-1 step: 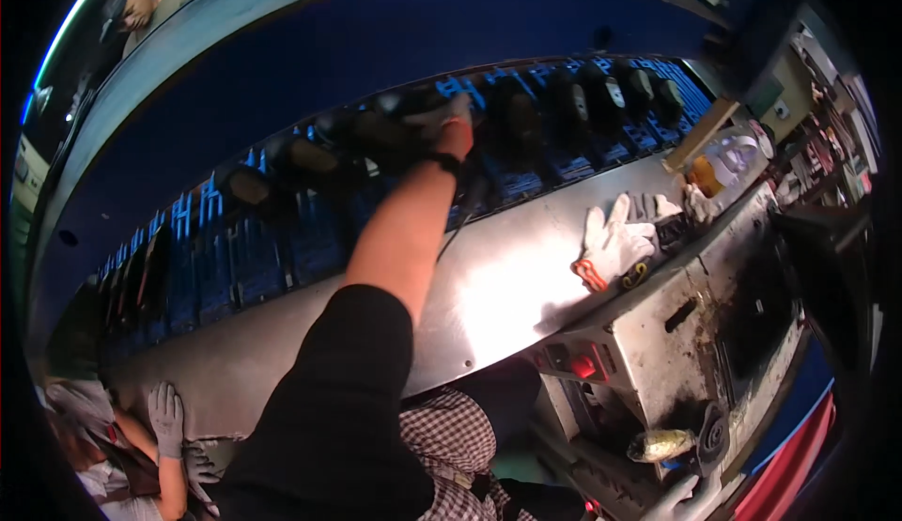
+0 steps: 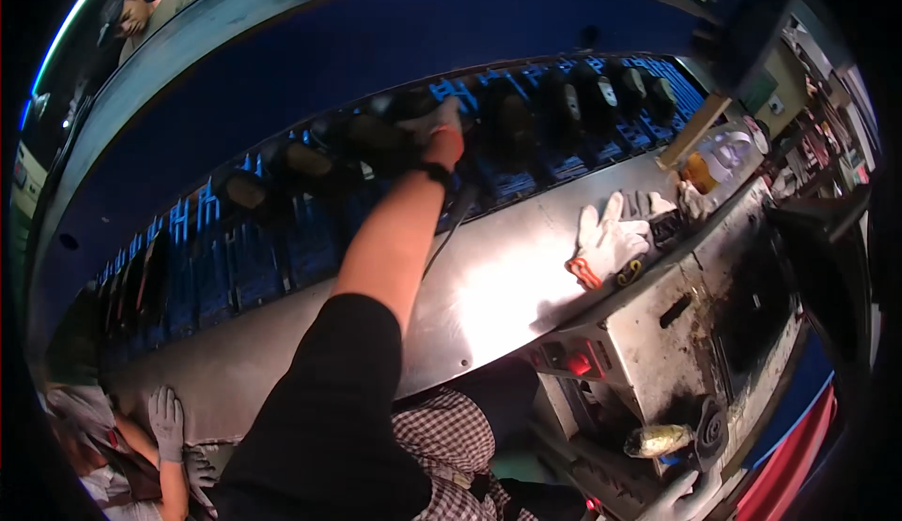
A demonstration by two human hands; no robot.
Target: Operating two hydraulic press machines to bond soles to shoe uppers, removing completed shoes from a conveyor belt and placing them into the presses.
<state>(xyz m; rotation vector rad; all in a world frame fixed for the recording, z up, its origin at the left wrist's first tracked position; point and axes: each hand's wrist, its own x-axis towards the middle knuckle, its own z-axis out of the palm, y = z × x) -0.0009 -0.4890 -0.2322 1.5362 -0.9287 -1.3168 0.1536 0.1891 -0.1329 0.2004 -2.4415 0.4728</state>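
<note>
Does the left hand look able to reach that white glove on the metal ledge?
Probably yes: the left hand is up in the blue rack, so it would have to draw back first, but the white glove lies uncovered on the ledge nearby.

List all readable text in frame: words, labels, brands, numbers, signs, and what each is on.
None readable anywhere.
Panel around the red button: too small to read any marking.
Plastic jug: no lettering readable.
Clutter at the right edge: too small and blurred.
Dark pieces in the machine: in shadow, no marks readable.
</note>
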